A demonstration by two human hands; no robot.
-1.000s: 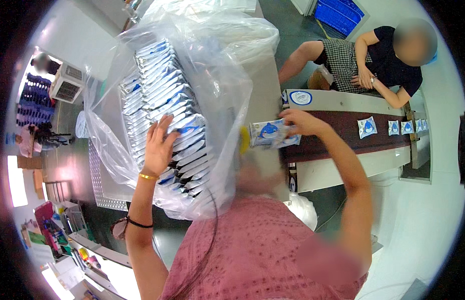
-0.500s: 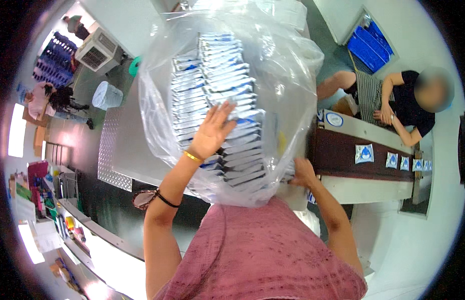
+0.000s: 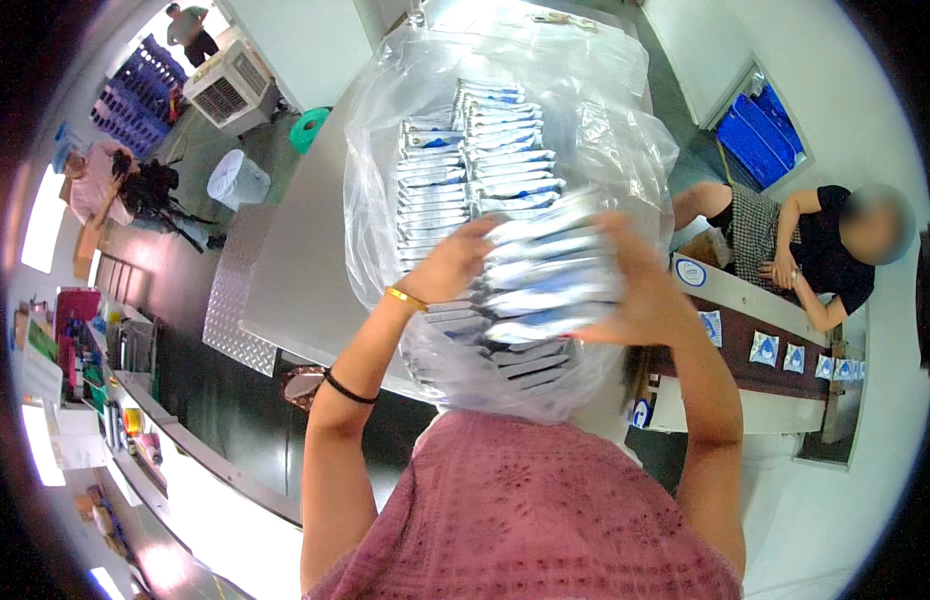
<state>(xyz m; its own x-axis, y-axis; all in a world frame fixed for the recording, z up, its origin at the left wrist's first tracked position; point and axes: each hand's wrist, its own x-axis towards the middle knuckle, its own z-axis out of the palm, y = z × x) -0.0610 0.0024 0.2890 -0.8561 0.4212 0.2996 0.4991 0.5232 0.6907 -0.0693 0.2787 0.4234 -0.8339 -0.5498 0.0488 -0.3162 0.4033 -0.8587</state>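
Between my two hands is a stack of silver-and-blue sachets [image 3: 550, 275], blurred by motion, held over the open clear plastic bag [image 3: 370, 215]. My right hand [image 3: 645, 290] is wrapped round the stack's right side, its fingers smeared at the tips. On the other side, my left hand [image 3: 453, 262] presses its fingers against the stack's left edge. Inside the bag, more sachets [image 3: 430, 195] stand packed in two long rows running away from me. The nearer part of the right row is partly hidden beneath the held stack.
A dark conveyor belt [image 3: 735, 345] at the right carries several spaced sachets [image 3: 765, 347]. Beyond it sits a person in black [image 3: 825, 225]. The bag rests on a grey metal table [image 3: 295, 260]. Left lie a white bin [image 3: 238, 180], an air cooler [image 3: 230, 85] and another person [image 3: 105, 180].
My right hand has come up from beside the bag with a stack of sachets and moved over the rows. My left hand has shifted from resting on the rows to the stack's side.
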